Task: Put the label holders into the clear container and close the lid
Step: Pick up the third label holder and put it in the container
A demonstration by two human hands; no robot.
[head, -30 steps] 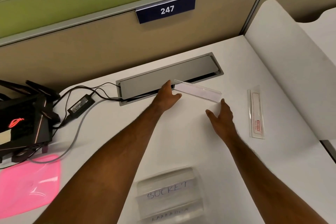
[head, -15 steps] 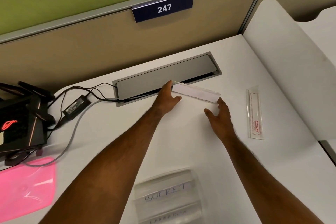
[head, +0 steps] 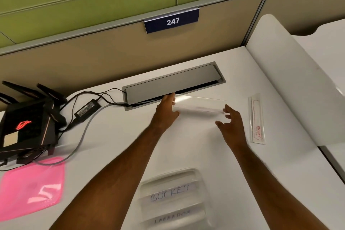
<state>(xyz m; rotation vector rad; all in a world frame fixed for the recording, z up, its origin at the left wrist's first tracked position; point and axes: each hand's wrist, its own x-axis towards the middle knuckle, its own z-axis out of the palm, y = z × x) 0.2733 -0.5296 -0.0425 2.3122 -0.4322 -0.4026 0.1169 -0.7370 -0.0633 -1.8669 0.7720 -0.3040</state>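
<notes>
left hand (head: 166, 110) fingers pinch label holder (head: 198, 105) end | right hand (head: 232, 122) fingers spread, apparently not gripping | likely light, stiff, slippery: grip both ends

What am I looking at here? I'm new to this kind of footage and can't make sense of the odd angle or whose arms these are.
There is no machine: a person wears a camera on the head, looking down at their own bare arms over a white desk. The left hand grips one end of a clear label holder; the right hand is open at its other end. Another label holder lies flat to the right. Nearest the camera sits the clear container, with handwritten labels showing. To the left are a black router, its cables, and a pink plastic sheet. Behind, a grey cable hatch and a partition sign reading 247.
</notes>
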